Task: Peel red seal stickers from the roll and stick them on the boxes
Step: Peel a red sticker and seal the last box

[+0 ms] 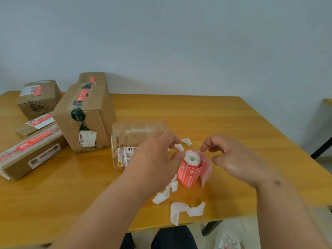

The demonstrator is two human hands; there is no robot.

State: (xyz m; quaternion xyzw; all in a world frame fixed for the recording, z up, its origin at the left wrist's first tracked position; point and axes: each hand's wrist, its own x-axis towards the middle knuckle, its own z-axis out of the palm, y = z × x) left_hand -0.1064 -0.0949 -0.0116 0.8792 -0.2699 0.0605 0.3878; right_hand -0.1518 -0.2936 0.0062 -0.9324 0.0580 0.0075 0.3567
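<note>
A roll of red seal stickers (190,169) with a white core is held above the wooden table (206,115), a loose strip of stickers curling off its right side. My left hand (154,159) grips the roll from the left. My right hand (235,159) hovers just right of it, fingers curled and apart, holding nothing. A tape-wrapped box (131,135) without a red sticker sits just behind my left hand. Several boxes with red stickers lie at the left: a tall one (84,112), a flat one (30,153), a small flat one (36,124) and a far one (39,97).
Torn white backing paper scraps (185,211) lie near the table's front edge, with smaller scraps (186,141) behind the roll. A wall stands behind the table. Another table's edge (327,101) shows at the far right. My dark trousers (172,238) show below the table edge.
</note>
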